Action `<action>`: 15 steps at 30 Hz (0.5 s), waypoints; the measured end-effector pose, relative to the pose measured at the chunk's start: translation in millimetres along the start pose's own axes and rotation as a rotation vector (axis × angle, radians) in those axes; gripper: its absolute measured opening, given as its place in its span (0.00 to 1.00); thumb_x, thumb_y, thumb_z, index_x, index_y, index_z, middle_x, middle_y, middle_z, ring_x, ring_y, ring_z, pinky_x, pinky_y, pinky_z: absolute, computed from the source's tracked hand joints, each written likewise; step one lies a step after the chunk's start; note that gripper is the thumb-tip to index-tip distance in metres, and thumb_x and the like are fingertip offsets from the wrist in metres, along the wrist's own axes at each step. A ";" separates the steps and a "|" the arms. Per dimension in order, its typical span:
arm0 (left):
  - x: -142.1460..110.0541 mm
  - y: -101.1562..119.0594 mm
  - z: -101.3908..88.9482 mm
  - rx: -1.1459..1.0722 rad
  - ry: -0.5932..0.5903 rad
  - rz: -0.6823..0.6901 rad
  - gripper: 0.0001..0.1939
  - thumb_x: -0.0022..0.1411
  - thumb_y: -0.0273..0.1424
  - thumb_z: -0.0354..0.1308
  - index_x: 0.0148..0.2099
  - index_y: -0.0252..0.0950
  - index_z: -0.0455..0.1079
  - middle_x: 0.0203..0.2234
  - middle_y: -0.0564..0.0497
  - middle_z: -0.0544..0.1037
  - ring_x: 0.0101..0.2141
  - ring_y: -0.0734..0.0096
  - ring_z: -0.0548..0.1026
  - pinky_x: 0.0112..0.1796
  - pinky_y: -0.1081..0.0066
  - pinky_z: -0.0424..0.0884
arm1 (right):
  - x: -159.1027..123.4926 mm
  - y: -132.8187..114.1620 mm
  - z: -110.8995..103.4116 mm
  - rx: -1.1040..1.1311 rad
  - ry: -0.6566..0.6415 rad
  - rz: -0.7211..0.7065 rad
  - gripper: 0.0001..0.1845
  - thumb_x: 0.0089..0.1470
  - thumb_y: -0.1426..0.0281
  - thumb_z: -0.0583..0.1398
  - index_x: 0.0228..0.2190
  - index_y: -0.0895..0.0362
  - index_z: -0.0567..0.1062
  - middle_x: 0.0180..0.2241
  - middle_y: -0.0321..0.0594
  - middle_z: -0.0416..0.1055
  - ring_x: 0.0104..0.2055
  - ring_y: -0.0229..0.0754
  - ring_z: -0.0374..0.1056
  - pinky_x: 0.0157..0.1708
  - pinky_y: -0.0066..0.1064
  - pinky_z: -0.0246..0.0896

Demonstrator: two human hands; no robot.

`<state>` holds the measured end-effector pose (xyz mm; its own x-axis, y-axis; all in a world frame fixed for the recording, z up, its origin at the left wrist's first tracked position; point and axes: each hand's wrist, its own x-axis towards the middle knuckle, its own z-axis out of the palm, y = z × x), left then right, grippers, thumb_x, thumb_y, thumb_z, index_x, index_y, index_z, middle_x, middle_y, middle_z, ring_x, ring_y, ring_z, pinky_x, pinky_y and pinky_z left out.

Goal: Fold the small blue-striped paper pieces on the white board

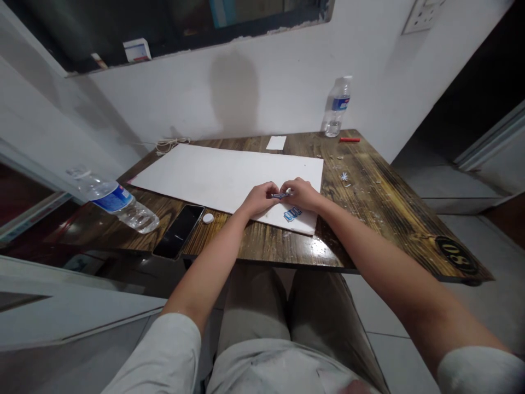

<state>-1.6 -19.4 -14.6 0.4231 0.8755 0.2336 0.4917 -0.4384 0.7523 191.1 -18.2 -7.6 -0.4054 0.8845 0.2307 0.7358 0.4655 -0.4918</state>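
My left hand (261, 198) and my right hand (301, 192) meet over the right end of a white board (229, 169). Between their fingertips they pinch a small, thin blue-and-white strip (281, 195), too small to tell its kind. Both hands are closed on it, one at each end. Just below my right hand, a small blue-and-white patterned piece (292, 214) lies flat on the board. My fingers partly hide the strip's ends.
A black phone (179, 231), a white bottle cap (208, 218) and a clear bottle (117, 200) are at the left of the wooden table (385, 213). Back right stand another bottle (338, 109) and a red stick-like item (350, 140). A star-shaped piece (344, 176) and scraps lie right.
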 end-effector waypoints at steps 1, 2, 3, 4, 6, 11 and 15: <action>-0.3 1.6 0.0 0.006 0.021 0.003 0.10 0.51 0.33 0.63 0.37 0.36 0.70 0.32 0.53 0.76 0.32 0.73 0.71 0.36 0.71 0.66 | 0.0 -0.5 -0.1 0.030 0.014 0.000 0.09 0.49 0.67 0.65 0.35 0.54 0.78 0.35 0.40 0.77 0.40 0.46 0.67 0.38 0.33 0.55; -0.4 3.3 -0.2 0.023 0.051 0.004 0.10 0.51 0.33 0.63 0.37 0.36 0.71 0.32 0.53 0.76 0.32 0.73 0.70 0.35 0.72 0.66 | 0.2 -0.7 0.0 0.065 0.030 0.007 0.08 0.49 0.68 0.65 0.34 0.55 0.78 0.34 0.39 0.76 0.36 0.43 0.67 0.36 0.31 0.55; -0.5 4.9 -0.7 0.042 0.085 0.001 0.10 0.51 0.33 0.62 0.38 0.36 0.71 0.32 0.53 0.76 0.32 0.73 0.70 0.35 0.72 0.66 | 0.6 -0.6 0.3 0.102 0.050 0.018 0.07 0.48 0.70 0.64 0.33 0.55 0.78 0.33 0.38 0.76 0.34 0.41 0.67 0.34 0.30 0.55; -0.4 6.2 -1.2 0.060 0.119 -0.007 0.11 0.51 0.32 0.62 0.39 0.36 0.71 0.32 0.53 0.76 0.31 0.74 0.70 0.35 0.72 0.65 | 1.2 -0.1 0.6 0.132 0.072 0.032 0.07 0.48 0.71 0.64 0.33 0.56 0.78 0.32 0.38 0.76 0.32 0.40 0.67 0.33 0.29 0.55; -0.2 7.6 -2.1 0.094 0.165 -0.039 0.12 0.52 0.32 0.62 0.41 0.36 0.72 0.32 0.52 0.77 0.30 0.74 0.70 0.34 0.73 0.65 | 2.5 1.7 1.1 0.157 0.111 0.058 0.07 0.48 0.72 0.64 0.33 0.56 0.78 0.32 0.37 0.77 0.32 0.39 0.67 0.32 0.28 0.55; 0.6 6.4 -2.6 0.192 0.109 -0.095 0.13 0.53 0.36 0.63 0.41 0.37 0.74 0.30 0.51 0.77 0.30 0.71 0.70 0.33 0.71 0.65 | 2.6 5.8 -2.5 -0.006 0.071 0.030 0.12 0.47 0.65 0.66 0.36 0.54 0.79 0.35 0.39 0.77 0.37 0.43 0.67 0.36 0.31 0.54; 1.8 4.6 -2.0 0.221 0.076 -0.083 0.13 0.53 0.35 0.62 0.41 0.37 0.75 0.30 0.51 0.77 0.30 0.70 0.70 0.34 0.69 0.65 | 2.1 8.9 -4.9 -0.149 0.029 0.037 0.13 0.50 0.62 0.65 0.38 0.53 0.80 0.34 0.40 0.77 0.38 0.46 0.68 0.36 0.32 0.52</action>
<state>0.0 -19.4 -9.5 0.3204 0.9193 0.2287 0.6801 -0.3913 0.6199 199.5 -12.1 -7.4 -0.3625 0.9007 0.2396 0.8231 0.4300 -0.3710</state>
